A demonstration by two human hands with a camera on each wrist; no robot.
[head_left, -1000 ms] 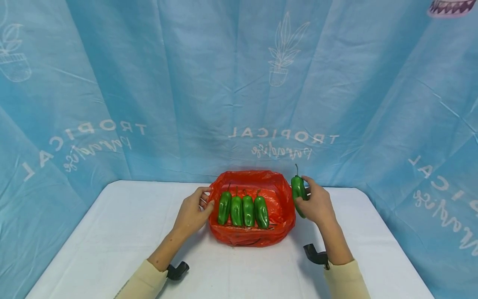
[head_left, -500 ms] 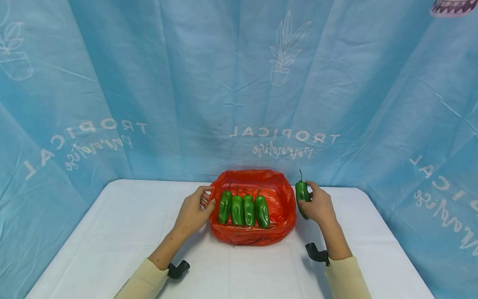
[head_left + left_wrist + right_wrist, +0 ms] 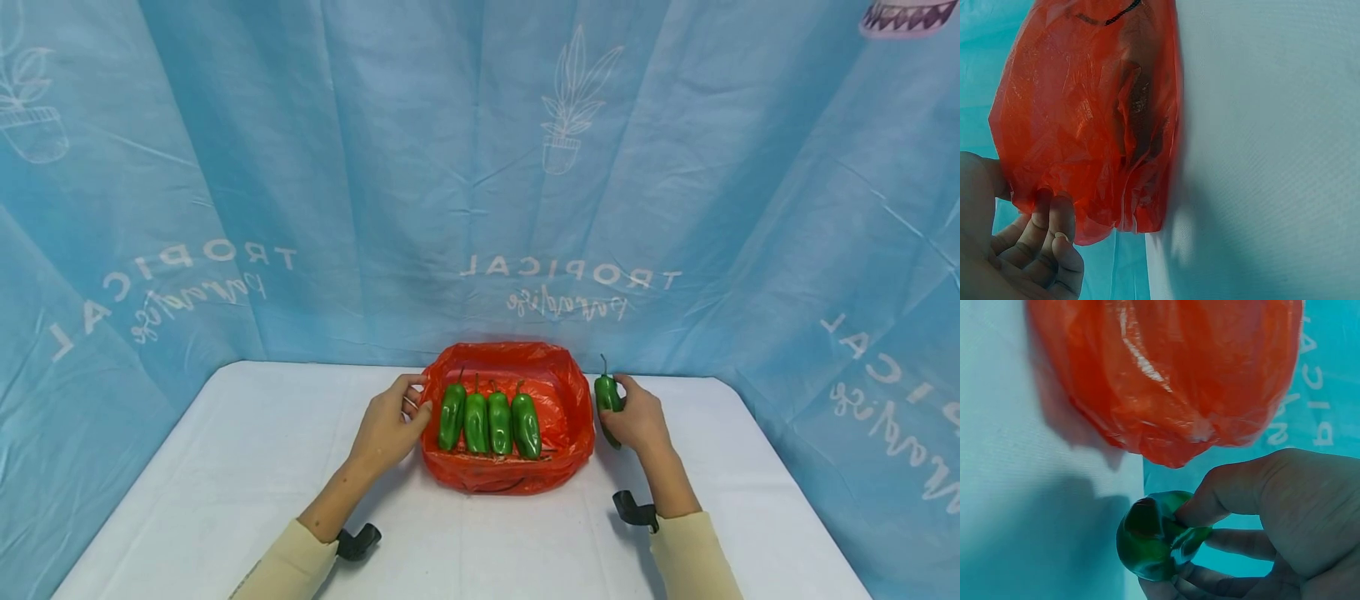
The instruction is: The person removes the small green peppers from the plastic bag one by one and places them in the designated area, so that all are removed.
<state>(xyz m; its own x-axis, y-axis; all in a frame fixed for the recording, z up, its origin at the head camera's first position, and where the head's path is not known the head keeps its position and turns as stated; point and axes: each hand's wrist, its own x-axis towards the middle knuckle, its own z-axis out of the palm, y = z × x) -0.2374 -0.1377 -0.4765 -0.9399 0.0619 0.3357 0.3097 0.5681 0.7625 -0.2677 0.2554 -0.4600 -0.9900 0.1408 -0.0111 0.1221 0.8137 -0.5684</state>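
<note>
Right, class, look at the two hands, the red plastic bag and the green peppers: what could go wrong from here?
The held pepper could slip: its skin looks glossy, and the right hand has it between thumb and fingers.

The red plastic bag might tear or tip if the left hand tugs its edge, perhaps spilling the four peppers inside.

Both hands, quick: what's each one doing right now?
Left hand: closed, pinching the edge of the red plastic bag.
Right hand: closed, holding one green chili pepper outside the bag.
</note>
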